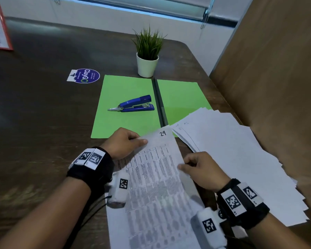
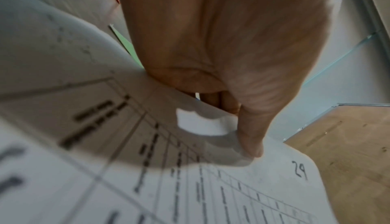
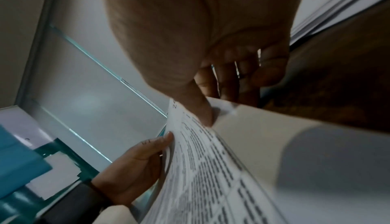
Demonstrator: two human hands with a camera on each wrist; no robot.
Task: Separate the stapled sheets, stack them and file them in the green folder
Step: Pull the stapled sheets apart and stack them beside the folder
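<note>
Pinching the sheets [image 1: 156,169] at lower centre, the left hand [image 1: 122,142] holds their top left corner and the right hand [image 1: 201,169] their right edge. Pull them apart slowly near the corner, I think, so the paper does not tear. The green folder [image 1: 126,97] lies open above, a stapler [image 1: 133,105] on it.

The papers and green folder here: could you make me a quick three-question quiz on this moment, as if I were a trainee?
1. True or false: the blue stapler lies on the open green folder.
2. What number is handwritten on the printed sheet?
3. Which holds that sheet? A) left hand only B) right hand only C) both hands

Key: 1 true; 2 is 24; 3 C, each hand pinching an edge, left of the loose paper pile.
</note>
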